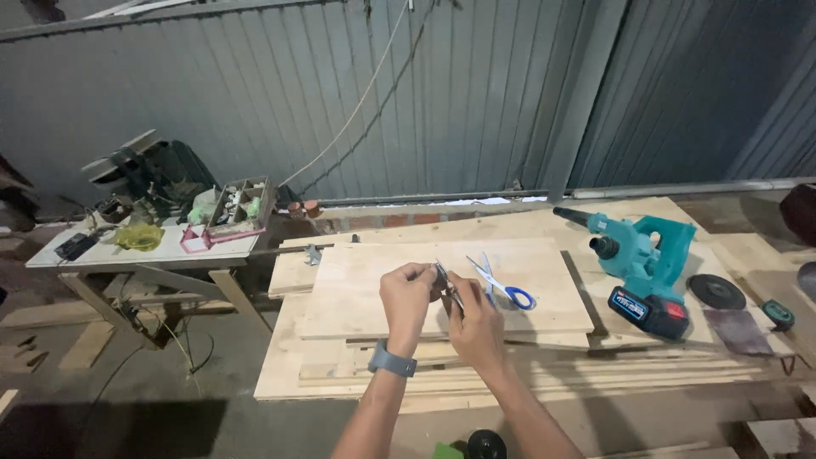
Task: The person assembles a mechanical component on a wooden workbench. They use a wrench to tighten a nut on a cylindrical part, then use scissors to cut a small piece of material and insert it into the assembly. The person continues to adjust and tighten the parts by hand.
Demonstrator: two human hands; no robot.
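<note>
Both my hands are raised over a stack of plywood boards (365, 280). My left hand (406, 297), with a grey wristband, pinches the top of a small metal tool (449, 285) that looks like a compass or pliers. My right hand (476, 331) holds the lower end of the same tool. Blue-handled scissors (501, 285) lie on the top board just right of my hands.
A teal cordless blower (637, 255) with a battery rests on the boards at right, next to a dark grinding disc (716, 291), sandpaper (738, 330) and a tape measure (779, 314). A cluttered white side table (127, 255) stands at left. A corrugated metal wall is behind.
</note>
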